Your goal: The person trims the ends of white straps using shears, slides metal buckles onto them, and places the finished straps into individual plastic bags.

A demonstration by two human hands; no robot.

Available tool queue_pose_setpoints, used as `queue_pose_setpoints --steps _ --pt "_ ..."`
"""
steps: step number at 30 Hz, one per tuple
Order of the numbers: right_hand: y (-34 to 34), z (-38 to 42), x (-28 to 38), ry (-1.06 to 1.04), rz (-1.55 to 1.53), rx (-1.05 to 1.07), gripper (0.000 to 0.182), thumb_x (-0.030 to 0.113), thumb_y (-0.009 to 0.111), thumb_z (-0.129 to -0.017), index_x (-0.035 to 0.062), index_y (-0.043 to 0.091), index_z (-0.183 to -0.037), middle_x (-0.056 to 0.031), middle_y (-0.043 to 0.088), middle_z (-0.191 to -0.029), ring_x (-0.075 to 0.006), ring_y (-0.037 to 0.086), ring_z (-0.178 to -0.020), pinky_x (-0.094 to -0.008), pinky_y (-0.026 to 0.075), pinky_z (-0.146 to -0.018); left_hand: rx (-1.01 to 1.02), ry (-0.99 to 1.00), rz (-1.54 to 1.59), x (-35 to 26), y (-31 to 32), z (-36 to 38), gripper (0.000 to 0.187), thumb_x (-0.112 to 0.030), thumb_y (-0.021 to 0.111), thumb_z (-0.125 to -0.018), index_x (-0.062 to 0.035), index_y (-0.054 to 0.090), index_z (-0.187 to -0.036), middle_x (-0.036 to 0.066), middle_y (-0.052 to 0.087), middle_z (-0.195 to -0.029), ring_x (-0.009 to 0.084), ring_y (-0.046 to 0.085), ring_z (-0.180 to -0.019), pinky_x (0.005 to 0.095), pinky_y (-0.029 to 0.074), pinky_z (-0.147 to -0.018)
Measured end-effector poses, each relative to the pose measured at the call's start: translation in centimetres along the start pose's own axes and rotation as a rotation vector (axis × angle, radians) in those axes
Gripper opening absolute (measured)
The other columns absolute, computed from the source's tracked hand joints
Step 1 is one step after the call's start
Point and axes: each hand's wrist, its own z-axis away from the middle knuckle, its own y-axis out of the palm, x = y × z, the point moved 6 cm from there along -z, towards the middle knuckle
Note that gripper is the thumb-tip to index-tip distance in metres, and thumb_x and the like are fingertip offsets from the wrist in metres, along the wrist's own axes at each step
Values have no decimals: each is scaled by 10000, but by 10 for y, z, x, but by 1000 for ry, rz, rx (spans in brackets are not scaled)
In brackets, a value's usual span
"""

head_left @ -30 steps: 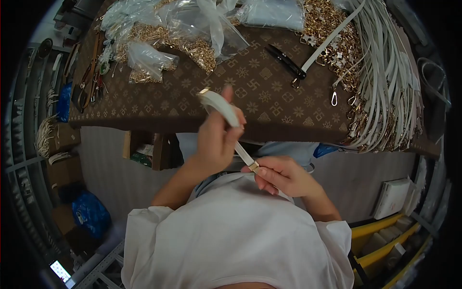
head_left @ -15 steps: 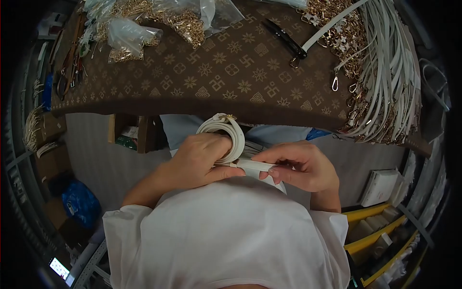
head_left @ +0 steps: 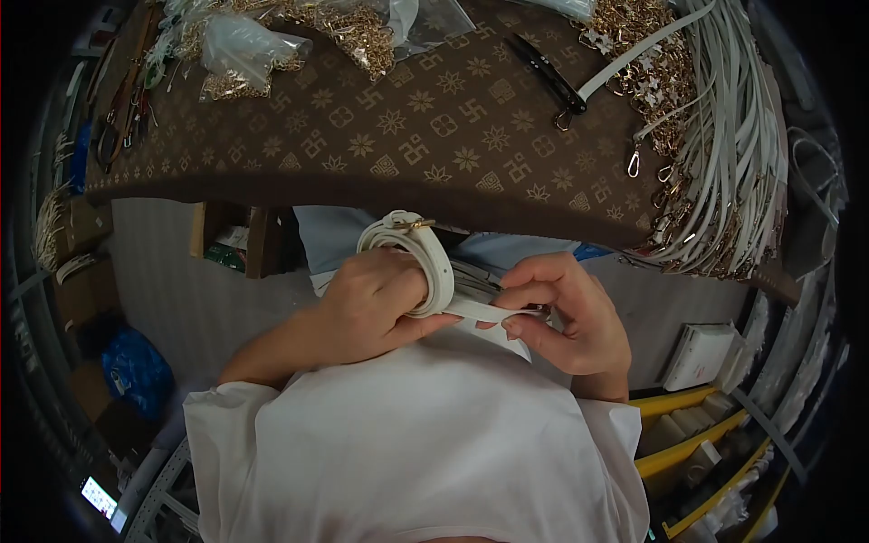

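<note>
Since the earlier frame, another loop lies on the white strap coil (head_left: 418,258) below the bench's near edge. Left hand (head_left: 376,303) fingers grip the coil; right hand (head_left: 566,317) fingers pinch the strap's free end (head_left: 489,314).

The place was a small workshop where straps or belts were made by hand. A work table (head_left: 434,136) covered with brown patterned cloth filled the upper part of the frame. On its upper left lay clear plastic bags (head_left: 244,54) full of small gold metal parts, and more gold hardware (head_left: 652,72) was heaped at the upper right. A big bundle of white straps (head_left: 733,154) hung over the right edge of the table, some with gold clips. A black tool (head_left: 548,72) lay near the top centre. Cardboard boxes (head_left: 81,290) stood on shelves at the left, and yellow racks (head_left: 697,443) were at the lower right.
</note>
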Motion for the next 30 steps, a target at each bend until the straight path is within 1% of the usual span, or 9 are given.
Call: queue_pose_setpoints --steps 6,10,13,16,17,19,23,28,30 --pt "2 -7 17 -166 307 -57 372 -93 641 -705 -21 468 -1027 -102 679 -805 -185 664 -787 -266 491 -687 53 -303 611 11 8 -5 240 -37 679 -666 15 619 -893 67 597 -698 140 552 -590 265 411 -527" --pt "1 -18 17 -262 324 -55 307 -69 627 -728 -17 510 -1006 -98 671 -828 -193 660 -765 -271 489 -673 63 -476 738 12 7 -3 162 -52 646 -733 28 616 -871 25 561 -654 56 504 -560 218 386 -515" --pt "-24 -39 14 -211 280 -148 173 3 635 -758 9 593 -925 -101 635 -844 -255 619 -734 -320 489 -626 -164 -524 680 19 -7 2 126 -47 639 -755 16 619 -863 -5 574 -667 36 495 -569 200 385 -511" --pt "-67 -68 17 -349 810 -615 174 73 660 -756 17 622 -917 -106 613 -857 -286 578 -765 -324 474 -666 -363 -624 787 31 -15 4 97 -35 629 -770 -2 624 -862 -30 560 -674 14 468 -596 181 370 -516" --pt "-76 -82 12 -361 807 -606 174 73 660 -756 17 622 -917 -106 613 -857 -286 578 -765 -324 474 -666 -437 -667 787 35 -17 5 96 -35 631 -770 -4 622 -859 -31 556 -671 10 459 -595 177 361 -514" --pt "-85 -101 12 -377 1222 -751 164 110 654 -765 17 619 -895 -109 584 -863 -284 554 -804 -351 454 -696 -533 -717 769 37 -23 8 94 -36 632 -769 -5 620 -857 -31 552 -667 7 450 -594 172 352 -511" --pt "-86 -122 1 -258 1452 -661 107 96 609 -798 5 575 -842 -124 544 -822 -283 550 -804 -377 445 -676 -491 -673 781 33 -26 8 97 -52 639 -759 -6 621 -843 -36 543 -657 5 434 -575 181 337 -494" --pt "-65 -86 27 -440 1062 -749 105 30 571 -817 -10 540 -909 -141 515 -789 -259 546 -656 -343 442 -561 -462 -681 776 31 -28 10 106 -64 641 -745 -7 625 -833 -40 536 -641 9 433 -564 193 336 -488" --pt "-47 -63 17 -73 422 -680 194 51 600 -802 -18 574 -981 -124 491 -766 -212 507 -596 -304 413 -507 -441 -642 724 32 -28 7 100 -56 637 -745 -6 624 -830 -36 544 -641 9 448 -572 195 349 -491"
